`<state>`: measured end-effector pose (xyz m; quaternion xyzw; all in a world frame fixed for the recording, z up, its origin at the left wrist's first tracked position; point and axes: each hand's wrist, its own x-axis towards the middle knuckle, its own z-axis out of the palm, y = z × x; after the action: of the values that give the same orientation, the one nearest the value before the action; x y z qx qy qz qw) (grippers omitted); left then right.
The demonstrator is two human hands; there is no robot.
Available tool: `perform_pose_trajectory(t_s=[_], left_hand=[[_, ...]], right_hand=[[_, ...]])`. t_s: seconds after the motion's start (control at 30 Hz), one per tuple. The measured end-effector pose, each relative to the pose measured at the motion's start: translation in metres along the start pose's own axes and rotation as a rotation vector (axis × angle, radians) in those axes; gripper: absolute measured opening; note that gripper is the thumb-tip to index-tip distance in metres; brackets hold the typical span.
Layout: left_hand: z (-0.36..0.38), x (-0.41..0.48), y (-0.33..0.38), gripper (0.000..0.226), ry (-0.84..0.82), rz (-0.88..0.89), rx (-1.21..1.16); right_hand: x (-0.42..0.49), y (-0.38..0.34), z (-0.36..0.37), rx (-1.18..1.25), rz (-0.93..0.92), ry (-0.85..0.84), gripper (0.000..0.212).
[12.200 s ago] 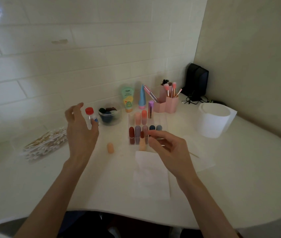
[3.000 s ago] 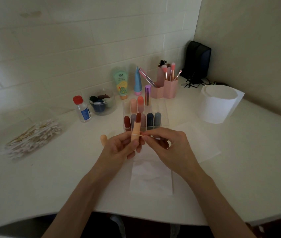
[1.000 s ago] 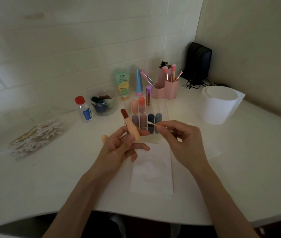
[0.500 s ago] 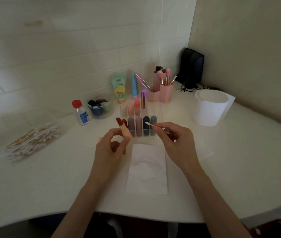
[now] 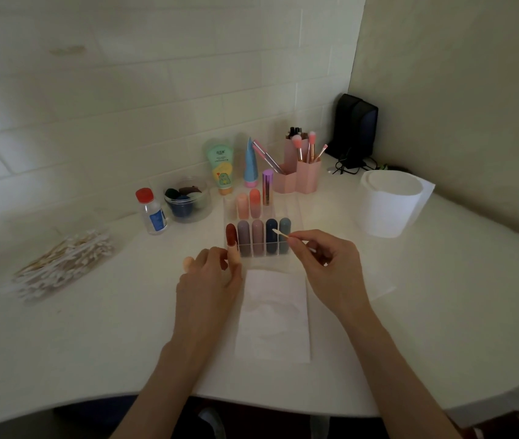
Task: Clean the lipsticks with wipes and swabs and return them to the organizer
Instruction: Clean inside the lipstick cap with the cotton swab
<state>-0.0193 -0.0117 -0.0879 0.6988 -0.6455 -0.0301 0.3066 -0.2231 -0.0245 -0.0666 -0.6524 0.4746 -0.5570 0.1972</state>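
As far as I can tell we're mid-job: left hand is clamped on an uncapped lipstick, red tip up, right at 7 o'clock of the organizer. The right hand pinches a swab, tip aimed toward 10 o'clock, near the lipstick but not touching. A peach cap lies loose at 10 o'clock of the left hand, so capping and slotting back are left, I'd guess. The organizer's front row holds four capped ones, back row two. The jar at 10 o'clock of it has dark sponge-like bits; the pink holder at 1 o'clock has brushes.
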Motion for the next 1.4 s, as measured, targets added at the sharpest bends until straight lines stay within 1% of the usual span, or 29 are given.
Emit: perform_pose_trajectory(t_s=[0.2,0.33,0.53,0.7,0.8,0.87,0.93,1.03,1.1,1.13,1.2,1.27,1.33,1.4], left_hand=[[0.003,-0.001,0.005,0.025,-0.025,-0.075,0.009],[0.002,-0.003,0.007,0.022,0.002,-0.079,-0.003],[0.002,-0.003,0.006,0.023,-0.010,-0.077,-0.006],[0.006,-0.003,0.000,0.023,-0.011,-0.062,-0.032],[0.004,-0.005,-0.001,0.028,0.000,-0.054,-0.011],[-0.002,-0.008,-0.003,0.033,0.021,-0.053,-0.007],[-0.012,-0.013,-0.005,0.031,0.054,-0.042,-0.045],[-0.030,-0.019,-0.013,0.014,0.189,0.020,-0.052],[-0.037,-0.016,-0.023,0.013,0.291,0.018,-0.033],[-0.039,-0.013,-0.028,0.016,0.316,0.009,-0.028],[-0.038,-0.008,-0.039,0.028,0.280,-0.010,0.001],[-0.037,-0.004,-0.048,0.038,0.186,-0.011,0.027],[-0.035,-0.001,-0.054,0.038,0.122,0.009,0.039],[-0.034,0.001,-0.056,0.030,0.103,0.038,0.040]], right_hand=[[0.000,0.002,0.001,-0.017,-0.006,-0.012,0.007],[0.000,0.002,0.001,-0.021,-0.004,-0.012,0.007],[0.000,0.001,0.001,-0.029,-0.010,-0.015,0.011],[-0.001,0.001,0.001,-0.024,-0.005,-0.014,0.008],[0.000,0.001,0.000,-0.020,-0.001,-0.012,0.007],[0.000,0.001,0.000,-0.017,-0.001,-0.008,0.007],[0.000,0.001,-0.001,-0.010,-0.001,-0.003,0.007],[0.000,0.001,-0.001,-0.008,-0.005,0.000,0.008],[0.000,-0.001,0.000,0.000,-0.006,0.000,0.007],[0.000,-0.002,0.000,0.008,-0.003,-0.001,0.006],[0.000,-0.003,0.001,0.022,-0.003,-0.004,0.004],[0.000,-0.004,0.001,0.037,-0.008,-0.019,0.004],[0.000,-0.004,0.001,0.063,0.001,-0.049,0.006],[0.000,-0.005,0.002,0.096,0.011,-0.087,0.013]])
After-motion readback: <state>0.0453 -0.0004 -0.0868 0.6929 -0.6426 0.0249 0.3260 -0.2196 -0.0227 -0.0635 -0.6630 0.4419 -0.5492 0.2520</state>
